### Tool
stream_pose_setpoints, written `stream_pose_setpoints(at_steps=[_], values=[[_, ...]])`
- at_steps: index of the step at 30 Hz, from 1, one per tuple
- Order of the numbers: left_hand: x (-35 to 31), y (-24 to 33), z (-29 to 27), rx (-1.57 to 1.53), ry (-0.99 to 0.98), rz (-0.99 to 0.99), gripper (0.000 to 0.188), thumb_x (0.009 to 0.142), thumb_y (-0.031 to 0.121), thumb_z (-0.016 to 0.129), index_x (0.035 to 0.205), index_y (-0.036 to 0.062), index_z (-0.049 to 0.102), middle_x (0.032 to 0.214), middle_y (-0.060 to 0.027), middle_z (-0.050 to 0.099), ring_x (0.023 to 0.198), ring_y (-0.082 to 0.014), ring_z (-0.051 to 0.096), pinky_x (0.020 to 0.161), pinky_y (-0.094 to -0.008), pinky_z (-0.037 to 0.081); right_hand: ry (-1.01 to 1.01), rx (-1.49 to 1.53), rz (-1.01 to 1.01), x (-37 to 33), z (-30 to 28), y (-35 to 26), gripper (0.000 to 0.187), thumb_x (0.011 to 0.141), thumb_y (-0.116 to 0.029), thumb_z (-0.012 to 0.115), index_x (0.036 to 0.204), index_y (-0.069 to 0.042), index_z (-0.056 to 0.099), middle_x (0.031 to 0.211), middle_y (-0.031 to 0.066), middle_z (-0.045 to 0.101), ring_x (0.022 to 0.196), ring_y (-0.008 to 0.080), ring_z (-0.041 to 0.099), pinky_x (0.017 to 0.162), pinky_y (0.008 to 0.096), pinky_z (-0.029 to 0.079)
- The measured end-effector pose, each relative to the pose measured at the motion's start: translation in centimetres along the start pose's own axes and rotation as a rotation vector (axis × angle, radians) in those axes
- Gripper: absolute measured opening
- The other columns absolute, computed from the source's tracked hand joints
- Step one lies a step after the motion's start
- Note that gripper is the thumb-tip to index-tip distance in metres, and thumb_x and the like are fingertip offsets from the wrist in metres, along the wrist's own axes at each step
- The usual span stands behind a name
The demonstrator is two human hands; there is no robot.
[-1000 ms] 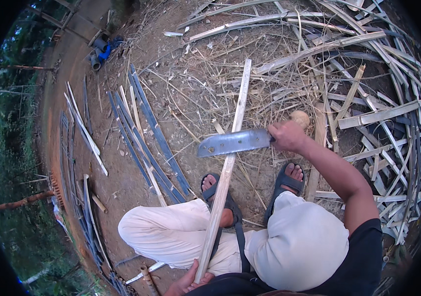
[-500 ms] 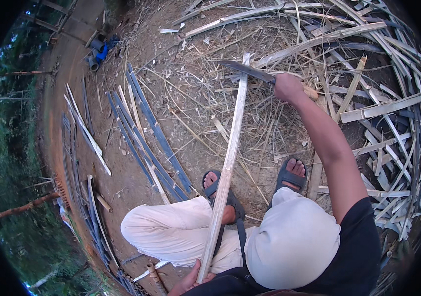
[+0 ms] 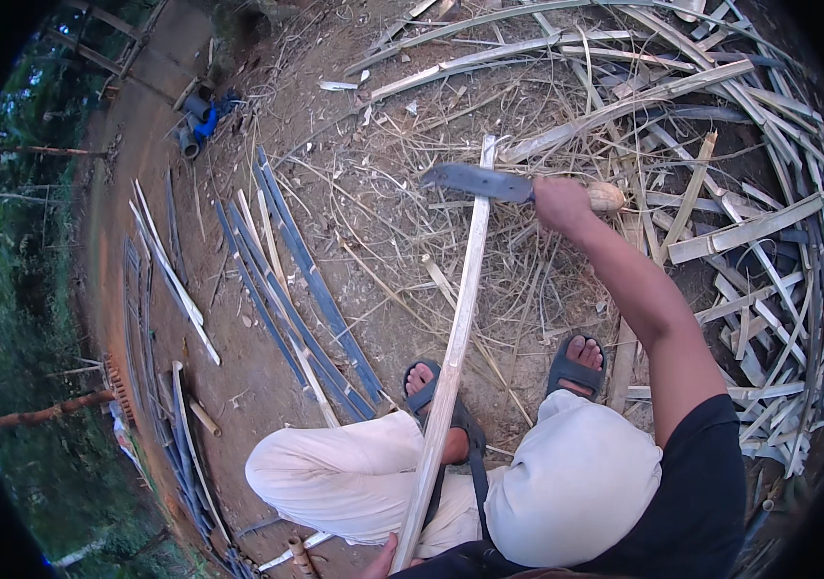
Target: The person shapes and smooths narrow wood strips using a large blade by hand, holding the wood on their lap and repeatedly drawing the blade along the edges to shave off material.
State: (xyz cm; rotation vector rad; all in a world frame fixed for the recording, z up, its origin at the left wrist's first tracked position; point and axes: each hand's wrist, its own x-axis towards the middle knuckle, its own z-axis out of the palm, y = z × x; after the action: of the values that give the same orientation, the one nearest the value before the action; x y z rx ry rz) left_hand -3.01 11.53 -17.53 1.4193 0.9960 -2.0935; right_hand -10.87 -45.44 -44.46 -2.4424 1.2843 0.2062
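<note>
A long pale bamboo strip [image 3: 458, 338] runs away from my lap, past my sandalled feet, its far end over the littered ground. Down at the lower edge, my left hand [image 3: 385, 562] is closed around the strip's near end, partly cut off by the frame. My right hand [image 3: 563, 205] grips a machete [image 3: 478, 180], its pale rounded handle end showing past my fist. The dark, broad blade lies across the strip just short of the far end, its flat side facing up and its tip pointing left.
Dark-skinned split bamboo lengths [image 3: 306, 275] lie on the ground to the left, with white strips [image 3: 176, 275] beyond. Thin shavings [image 3: 528, 256] cover the earth ahead. A tangled heap of offcuts [image 3: 769, 289] curves around the right side. Grey pipe-like pieces [image 3: 188, 143] sit far left.
The machete has slid a little toward me along the strip, and its blade has turned to show more of its flat side. My left hand keeps its hold; the whole view has shifted slightly.
</note>
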Motion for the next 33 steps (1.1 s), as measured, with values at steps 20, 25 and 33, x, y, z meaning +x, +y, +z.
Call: stream_pose_setpoints(at_steps=[20, 25, 33], values=[[-0.4, -0.5, -1.0, 0.144, 0.149, 0.106, 0.069, 0.097, 0.070, 0.035, 0.093, 0.0049, 0.059, 0.065, 0.0028, 0.049, 0.056, -0.0092, 0.046, 0.052, -0.0226, 0.038, 0.022, 0.232, -0.028, -8.0, 3.5, -2.0, 0.024, 0.084, -0.018, 0.066, 0.096, 0.001, 0.057, 0.081, 0.0216, 0.069, 0.078, 0.0403, 0.069, 0.072, 0.0488, 0.056], [-1.5, -1.4, -1.6, 0.284, 0.268, 0.206, 0.068, 0.098, 0.068, 0.035, 0.094, 0.0042, 0.060, 0.066, 0.0022, 0.050, 0.056, -0.0097, 0.047, 0.052, -0.0229, 0.038, 0.053, 0.458, -0.018, -15.3, 4.0, -3.7, 0.025, 0.083, -0.021, 0.070, 0.092, -0.001, 0.060, 0.083, 0.0210, 0.069, 0.081, 0.0417, 0.068, 0.074, 0.0500, 0.054], [-2.0, -2.3, -0.7, 0.336, 0.407, 0.413, 0.067, 0.103, 0.062, 0.031, 0.088, 0.0018, 0.057, 0.056, 0.0003, 0.040, 0.042, -0.0114, 0.035, 0.041, -0.0270, 0.032, 0.167, 0.647, 0.033, -20.6, 5.0, -2.3, 0.021, 0.079, -0.017, 0.071, 0.087, -0.003, 0.059, 0.079, 0.0195, 0.066, 0.074, 0.0403, 0.066, 0.068, 0.0478, 0.052]])
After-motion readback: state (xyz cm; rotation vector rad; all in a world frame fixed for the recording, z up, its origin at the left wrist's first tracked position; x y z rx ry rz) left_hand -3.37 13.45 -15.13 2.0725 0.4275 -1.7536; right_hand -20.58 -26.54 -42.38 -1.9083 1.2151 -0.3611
